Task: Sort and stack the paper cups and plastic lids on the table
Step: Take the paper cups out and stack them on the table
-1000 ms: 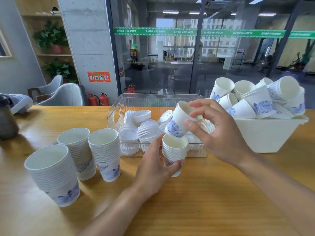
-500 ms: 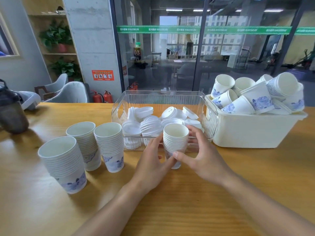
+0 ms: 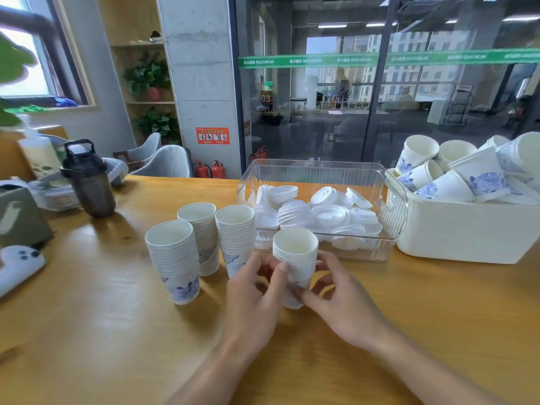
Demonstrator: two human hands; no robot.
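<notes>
Left hand (image 3: 257, 299) and right hand (image 3: 342, 299) curl their fingers round a short stack of paper cups (image 3: 295, 264) standing upright on the wooden table (image 3: 87, 331), just in front of the clear plastic bin (image 3: 391, 200); bare tabletop lies nearer the person. Green strip on the glass wall (image 3: 306, 61) reads "MAXIMUM". Clear bin holds white plastic lids (image 3: 295, 214); the white tub (image 3: 467, 232) beside it holds loose blue-printed cups (image 3: 479, 179); three taller cup stacks (image 3: 201, 238) stand left of the hands.
</notes>
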